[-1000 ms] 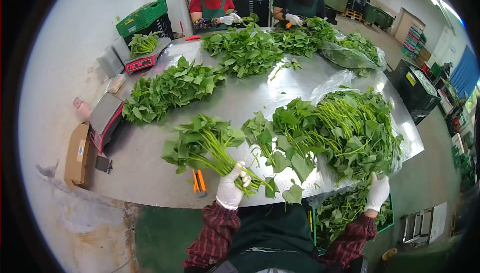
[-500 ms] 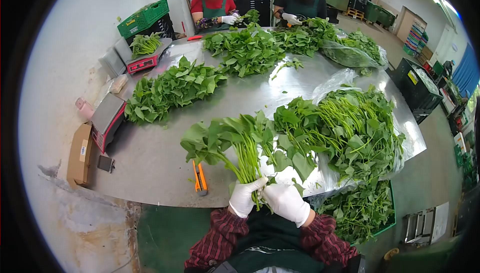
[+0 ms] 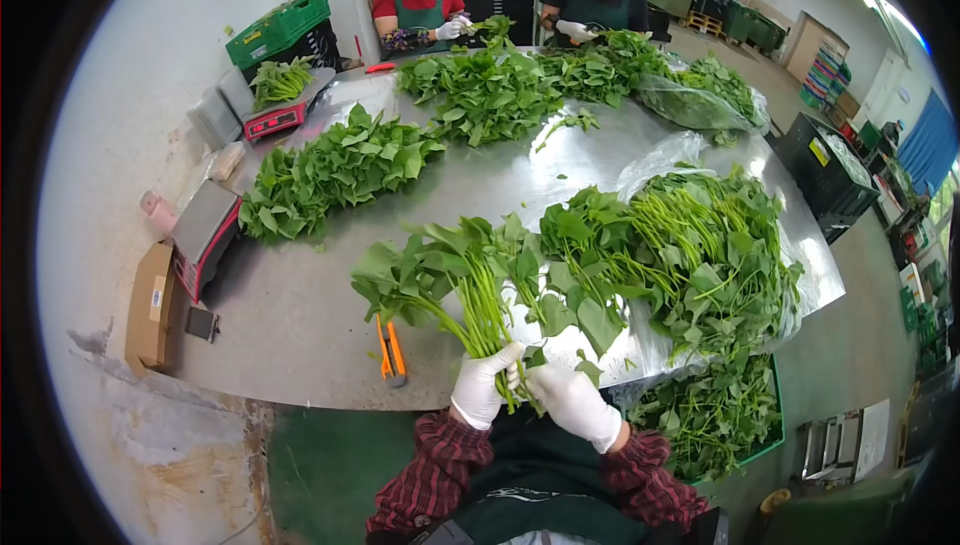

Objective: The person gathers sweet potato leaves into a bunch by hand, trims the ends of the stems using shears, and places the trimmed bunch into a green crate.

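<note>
Upright in front of me, a bunch of leafy green stems (image 3: 476, 295) is gripped low down by my white-gloved left hand (image 3: 480, 387), its fingers wrapped round the stalks. My right hand (image 3: 574, 405), also gloved, is closed beside it at the lower stem ends, pinching stems there; its fingertips are partly hidden. Just right of the bunch, a large heap of leafy greens (image 3: 690, 255) lies on clear plastic. An orange utility knife (image 3: 392, 353) rests on the metal table (image 3: 300, 345), left of my hands.
Further piles of greens (image 3: 335, 170) lie across the table. Two red scales (image 3: 208, 235) stand along the left side, one loaded with greens. A green crate (image 3: 770, 415) of greens is below the right edge. Two co-workers (image 3: 425, 10) handle greens at the far side.
The view has shifted slightly. Both my hands stay at the stem ends, the left one moving a little left and up with the bunch. A far co-worker's gloved hands have moved slightly.
</note>
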`<state>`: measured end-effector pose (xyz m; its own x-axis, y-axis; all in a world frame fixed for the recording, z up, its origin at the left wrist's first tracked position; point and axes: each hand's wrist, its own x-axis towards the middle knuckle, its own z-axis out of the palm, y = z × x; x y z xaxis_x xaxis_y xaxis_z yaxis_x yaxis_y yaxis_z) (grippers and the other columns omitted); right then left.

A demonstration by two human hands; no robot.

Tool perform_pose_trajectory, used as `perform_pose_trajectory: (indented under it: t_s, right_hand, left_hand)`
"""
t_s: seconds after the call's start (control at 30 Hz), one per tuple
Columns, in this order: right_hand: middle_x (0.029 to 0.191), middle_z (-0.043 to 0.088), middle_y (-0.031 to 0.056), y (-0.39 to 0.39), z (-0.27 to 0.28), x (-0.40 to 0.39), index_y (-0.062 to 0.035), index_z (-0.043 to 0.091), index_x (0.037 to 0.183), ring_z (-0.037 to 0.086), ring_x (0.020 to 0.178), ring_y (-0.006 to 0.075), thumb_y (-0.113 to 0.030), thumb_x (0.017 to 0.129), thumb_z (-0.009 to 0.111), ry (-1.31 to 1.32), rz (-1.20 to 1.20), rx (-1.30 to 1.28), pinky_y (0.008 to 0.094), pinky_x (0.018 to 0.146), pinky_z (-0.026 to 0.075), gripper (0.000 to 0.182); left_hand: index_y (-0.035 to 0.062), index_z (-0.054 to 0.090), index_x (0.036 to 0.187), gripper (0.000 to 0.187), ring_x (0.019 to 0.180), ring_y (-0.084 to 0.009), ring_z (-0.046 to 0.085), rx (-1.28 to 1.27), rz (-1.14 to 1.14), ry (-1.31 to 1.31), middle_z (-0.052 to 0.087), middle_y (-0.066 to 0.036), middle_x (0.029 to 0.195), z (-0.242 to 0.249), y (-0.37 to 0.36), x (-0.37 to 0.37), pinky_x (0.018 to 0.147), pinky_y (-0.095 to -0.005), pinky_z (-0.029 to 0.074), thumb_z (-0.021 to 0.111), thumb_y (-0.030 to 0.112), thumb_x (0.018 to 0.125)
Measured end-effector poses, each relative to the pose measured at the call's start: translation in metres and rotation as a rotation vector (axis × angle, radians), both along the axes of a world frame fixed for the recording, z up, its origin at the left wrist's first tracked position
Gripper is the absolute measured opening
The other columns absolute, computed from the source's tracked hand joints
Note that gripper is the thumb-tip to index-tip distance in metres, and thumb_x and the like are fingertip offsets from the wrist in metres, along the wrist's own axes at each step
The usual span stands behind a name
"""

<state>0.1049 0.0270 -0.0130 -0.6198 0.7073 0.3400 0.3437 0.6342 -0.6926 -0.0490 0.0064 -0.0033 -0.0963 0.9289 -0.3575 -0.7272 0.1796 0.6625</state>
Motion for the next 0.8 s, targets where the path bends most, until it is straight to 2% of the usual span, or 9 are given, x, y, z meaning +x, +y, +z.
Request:
perform_pose_trajectory:
  t_s: [0.03,0.1,0.2,0.3,0.4,0.43,0.57,0.73,0.8]
  right_hand:
    - [0.072,0.058,0.0144,0.0,0.0,0.0,-0.0033,0.056,0.088,0.059,0.065,0.0327,-0.013,0.084,0.056,0.001,0.005,0.001,0.0397,0.057,0.047,0.01]
    - [0.068,0.056,0.0132,-0.001,-0.001,-0.001,-0.004,0.054,0.085,0.058,0.064,0.0322,-0.011,0.082,0.057,-0.179,0.007,0.065,0.0402,0.055,0.046,0.008]
    - [0.065,0.053,0.0136,-0.006,0.0,-0.005,-0.0041,0.052,0.081,0.056,0.061,0.0324,-0.011,0.08,0.059,-0.138,-0.133,0.18,0.0409,0.053,0.045,0.009]
    - [0.065,0.051,0.0137,-0.004,0.001,-0.008,-0.004,0.051,0.078,0.055,0.06,0.0332,-0.012,0.08,0.06,-0.003,-0.267,0.099,0.0413,0.053,0.044,0.013]
    - [0.066,0.051,0.0144,-0.003,0.008,-0.011,-0.0039,0.049,0.076,0.055,0.059,0.0338,-0.013,0.08,0.06,-0.003,-0.136,0.045,0.0414,0.053,0.044,0.015]
    - [0.066,0.051,0.0148,-0.002,-0.001,-0.013,-0.0038,0.049,0.077,0.055,0.058,0.0337,-0.012,0.08,0.059,-0.081,-0.132,0.106,0.0407,0.052,0.045,0.014]
    - [0.064,0.051,0.0146,-0.006,0.0,-0.014,-0.0039,0.048,0.077,0.055,0.055,0.0327,-0.007,0.08,0.055,-0.084,-0.114,0.166,0.0405,0.049,0.045,0.008]
    - [0.063,0.053,0.0153,-0.001,0.007,-0.008,-0.003,0.049,0.077,0.055,0.054,0.0339,-0.005,0.078,0.054,-0.087,-0.051,0.112,0.0411,0.049,0.045,0.006]
    - [0.062,0.054,0.0156,-0.001,0.008,-0.007,-0.0026,0.049,0.076,0.055,0.053,0.0345,-0.005,0.077,0.055,-0.112,-0.032,0.08,0.0413,0.049,0.046,0.006]
  left_hand:
    - [0.0044,0.057,0.081,0.01,0.049,-0.0082,0.046,-0.008,-0.013,0.007,0.051,0.0,0.062,-0.002,-0.001,0.0,0.044,-0.0216,0.037,0.067,0.008,0.081]
    - [0.0037,0.057,0.081,0.011,0.049,-0.0076,0.047,-0.008,-0.014,0.006,0.053,0.0,0.063,-0.004,-0.002,-0.001,0.044,-0.0204,0.037,0.068,0.008,0.08]
    - [0.004,0.057,0.08,0.012,0.049,-0.0073,0.048,0.013,0.008,0.001,0.053,0.0,0.062,-0.01,-0.001,-0.002,0.043,-0.0199,0.037,0.068,0.007,0.079]
    - [0.0047,0.057,0.08,0.012,0.047,-0.0072,0.048,-0.004,0.071,0.08,0.052,0.001,0.061,-0.003,-0.001,0.002,0.042,-0.0199,0.037,0.068,0.006,0.079]
    - [0.0051,0.057,0.08,0.012,0.046,-0.0071,0.048,0.013,0.119,0.16,0.052,0.002,0.06,-0.004,0.0,0.008,0.041,-0.0197,0.037,0.069,0.005,0.078]
    - [0.0051,0.056,0.08,0.013,0.046,-0.0068,0.047,0.05,0.105,0.146,0.052,0.002,0.06,-0.005,0.0,0.01,0.04,-0.0198,0.036,0.069,0.003,0.077]
    - [0.0052,0.056,0.081,0.013,0.046,-0.008,0.046,0.05,0.134,0.249,0.053,0.001,0.062,0.002,-0.002,0.017,0.042,-0.0205,0.036,0.069,0.005,0.077]
    - [0.0049,0.057,0.075,0.012,0.044,-0.008,0.046,0.035,0.091,0.278,0.052,0.001,0.058,0.002,-0.004,0.02,0.042,-0.0209,0.036,0.069,0.004,0.077]
    - [0.0053,0.057,0.077,0.013,0.045,-0.007,0.046,0.023,0.083,0.267,0.054,0.001,0.061,-0.004,-0.005,0.019,0.042,-0.0204,0.035,0.07,0.002,0.075]
